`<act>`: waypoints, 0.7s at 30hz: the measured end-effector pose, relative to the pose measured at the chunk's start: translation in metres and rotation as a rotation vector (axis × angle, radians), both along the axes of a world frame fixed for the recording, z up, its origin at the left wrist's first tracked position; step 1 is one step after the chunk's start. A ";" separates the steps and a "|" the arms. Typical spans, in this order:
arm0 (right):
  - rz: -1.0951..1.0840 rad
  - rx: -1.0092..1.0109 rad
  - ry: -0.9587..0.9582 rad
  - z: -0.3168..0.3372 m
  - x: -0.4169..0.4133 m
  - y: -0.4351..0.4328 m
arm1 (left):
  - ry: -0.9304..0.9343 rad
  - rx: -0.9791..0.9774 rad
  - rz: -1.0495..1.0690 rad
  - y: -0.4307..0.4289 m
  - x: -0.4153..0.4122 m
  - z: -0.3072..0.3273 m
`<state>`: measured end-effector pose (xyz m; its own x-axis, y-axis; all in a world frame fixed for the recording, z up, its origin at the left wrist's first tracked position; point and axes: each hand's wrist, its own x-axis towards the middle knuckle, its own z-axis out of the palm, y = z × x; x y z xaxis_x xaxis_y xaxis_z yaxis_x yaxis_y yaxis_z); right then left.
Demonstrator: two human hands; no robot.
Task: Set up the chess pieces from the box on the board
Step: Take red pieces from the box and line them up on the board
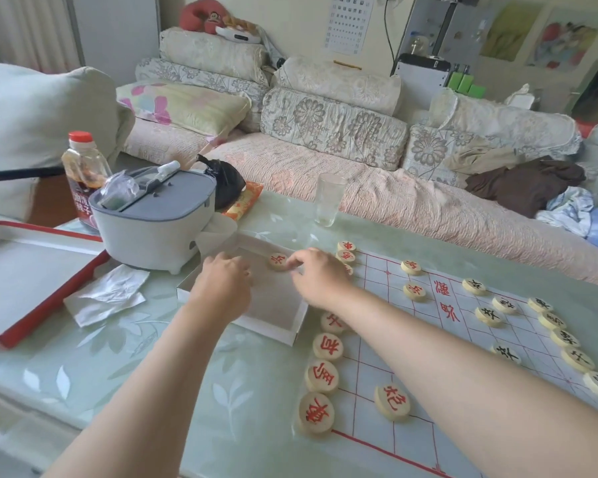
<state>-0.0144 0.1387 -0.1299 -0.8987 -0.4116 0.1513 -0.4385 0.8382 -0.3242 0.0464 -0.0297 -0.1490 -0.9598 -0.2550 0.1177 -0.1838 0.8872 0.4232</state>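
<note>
— What is nearest?
— Two bare forearms (pixel 497 391), stretched over the table (pixel 125 381) toward the shallow white box (pixel 292 334).
— And the hands?
— The left hand (pixel 221 281) hangs over the middle of the box, knuckles up. Its fingers bend down out of sight, so whether they hold anything cannot be told. The right hand (pixel 320 277) is over the box's right side, with bent fingertips touching the rim of a red-marked piece (pixel 277 262) that lies flat in the box's far corner. The thumb is hidden, so a pinch cannot be confirmed.
— The board?
— The board (pixel 380 281) lies just right of the box. More red pieces (pixel 327 346) line the edge nearest the box, and black pieces (pixel 489 315) sit on the side away from it. A grey container (pixel 156 215) stands just beyond the box, and a crumpled tissue (pixel 107 294) lies left of the box.
</note>
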 end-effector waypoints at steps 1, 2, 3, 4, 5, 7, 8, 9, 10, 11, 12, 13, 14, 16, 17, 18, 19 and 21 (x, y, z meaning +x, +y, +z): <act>0.008 0.035 -0.015 0.000 -0.005 -0.007 | -0.017 -0.012 0.001 -0.003 -0.001 -0.001; 0.018 0.081 -0.033 -0.001 -0.010 -0.015 | -0.039 -0.027 -0.003 -0.004 -0.001 -0.001; 0.027 0.137 -0.047 -0.002 -0.014 -0.021 | -0.062 -0.043 -0.010 -0.005 -0.002 -0.002; 0.035 0.194 -0.057 -0.004 -0.017 -0.027 | -0.081 -0.053 -0.017 -0.006 -0.002 -0.003; 0.039 0.243 -0.062 -0.006 -0.020 -0.032 | -0.102 -0.057 -0.022 -0.006 -0.003 -0.004; 0.032 0.290 -0.050 -0.010 -0.023 -0.038 | -0.149 -0.061 -0.041 -0.007 -0.005 -0.006; 0.024 0.291 -0.034 -0.011 -0.024 -0.040 | -0.170 -0.071 -0.056 -0.008 -0.006 -0.006; 0.017 0.286 -0.017 -0.012 -0.024 -0.042 | -0.186 -0.086 -0.069 -0.008 -0.008 -0.007; 0.010 0.283 -0.006 -0.013 -0.025 -0.042 | -0.191 -0.093 -0.078 -0.008 -0.009 -0.007; 0.006 0.290 -0.004 -0.014 -0.024 -0.043 | -0.186 -0.083 -0.081 -0.008 -0.010 -0.008; 0.003 0.300 -0.005 -0.016 -0.024 -0.044 | -0.171 -0.063 -0.080 -0.008 -0.011 -0.008; -0.001 0.309 -0.004 -0.018 -0.024 -0.045 | -0.150 -0.044 -0.079 -0.007 -0.011 -0.008; -0.008 0.311 -0.010 -0.020 -0.023 -0.045 | -0.133 -0.031 -0.079 -0.006 -0.011 -0.007; -0.019 0.296 -0.051 -0.022 -0.021 -0.043 | -0.121 -0.032 -0.076 -0.003 -0.011 -0.006; -0.017 0.290 -0.077 -0.022 -0.020 -0.042 | -0.125 -0.043 -0.071 -0.001 -0.011 -0.006; -0.012 0.292 -0.098 -0.021 -0.018 -0.040 | -0.129 -0.058 -0.059 0.001 -0.011 -0.005; -0.006 0.300 -0.105 -0.021 -0.017 -0.038 | -0.134 -0.073 -0.042 0.003 -0.011 -0.004; 0.011 0.330 -0.072 -0.020 -0.015 -0.033 | -0.143 -0.098 -0.007 0.007 -0.011 -0.003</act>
<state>-0.0294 0.1059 -0.1496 -0.8977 -0.4371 -0.0556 -0.4335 0.8987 -0.0667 0.0355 -0.0223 -0.1520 -0.9701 -0.2426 0.0038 -0.2300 0.9242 0.3050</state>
